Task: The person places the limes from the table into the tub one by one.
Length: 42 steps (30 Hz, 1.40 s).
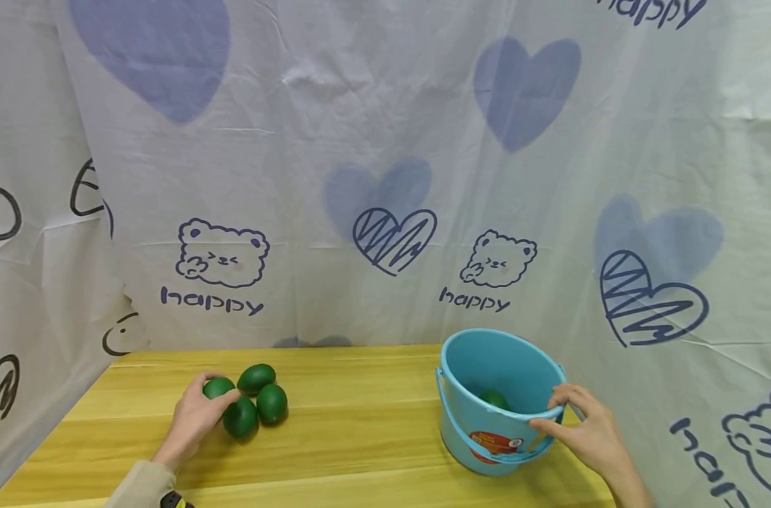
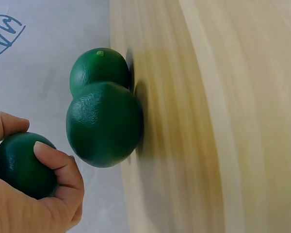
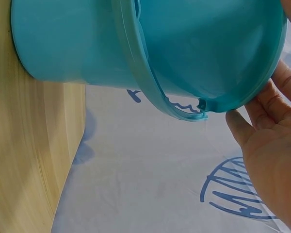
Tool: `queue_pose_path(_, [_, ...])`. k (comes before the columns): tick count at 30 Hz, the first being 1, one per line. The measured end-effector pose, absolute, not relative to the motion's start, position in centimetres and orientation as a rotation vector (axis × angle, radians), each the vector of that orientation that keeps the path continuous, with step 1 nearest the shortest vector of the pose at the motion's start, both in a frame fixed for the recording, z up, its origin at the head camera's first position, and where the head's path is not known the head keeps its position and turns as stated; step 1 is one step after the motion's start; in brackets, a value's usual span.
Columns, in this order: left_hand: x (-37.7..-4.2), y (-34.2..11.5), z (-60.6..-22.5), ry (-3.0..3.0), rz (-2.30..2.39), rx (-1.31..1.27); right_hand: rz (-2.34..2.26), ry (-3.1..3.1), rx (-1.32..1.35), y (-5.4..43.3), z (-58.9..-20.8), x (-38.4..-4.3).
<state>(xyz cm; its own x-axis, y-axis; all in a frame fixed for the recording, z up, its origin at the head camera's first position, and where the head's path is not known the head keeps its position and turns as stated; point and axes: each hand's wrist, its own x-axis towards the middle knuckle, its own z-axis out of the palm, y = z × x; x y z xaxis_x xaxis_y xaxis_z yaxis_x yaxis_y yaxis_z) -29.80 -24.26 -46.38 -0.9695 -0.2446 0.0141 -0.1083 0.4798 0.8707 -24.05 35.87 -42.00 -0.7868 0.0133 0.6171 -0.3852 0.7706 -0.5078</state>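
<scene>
My left hand [image 1: 197, 416] pinches a dark green avocado [image 1: 218, 387] between thumb and fingers; in the left wrist view the fruit [image 2: 23, 165] appears raised off the table. Three more smooth avocados lie close by: one at the back [image 1: 256, 379], one to the right [image 1: 272, 403] and one in front [image 1: 240, 418]. On the right, my right hand [image 1: 588, 427] grips the rim of a light blue bucket [image 1: 461, 423], thumb outside and fingers over the edge. The bucket leans a little. Inside it, a green avocado [image 1: 494, 399] is partly hidden by the front wall.
The bucket's blue handle [image 1: 480, 451] hangs down over its front, across a red label [image 1: 494, 443]. Everything stands on a yellow wood-grain table [image 1: 360, 423]. A white printed cloth [image 1: 309, 176] hangs behind the table and along both sides.
</scene>
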Motion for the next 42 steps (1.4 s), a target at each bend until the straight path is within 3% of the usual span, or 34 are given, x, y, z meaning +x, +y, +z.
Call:
queue_pose_path(18, [-30.1, -22.7, -45.2, -2.489, -1.547, 0.229, 0.841, -2.349, 0.282, 35.9, -42.1, -24.2])
queue_pose_path(42, [-31.0, -16.3, -42.7, -2.398, -1.720, 0.083, 0.886, -2.318, 0.324, 35.8, -42.0, -24.1])
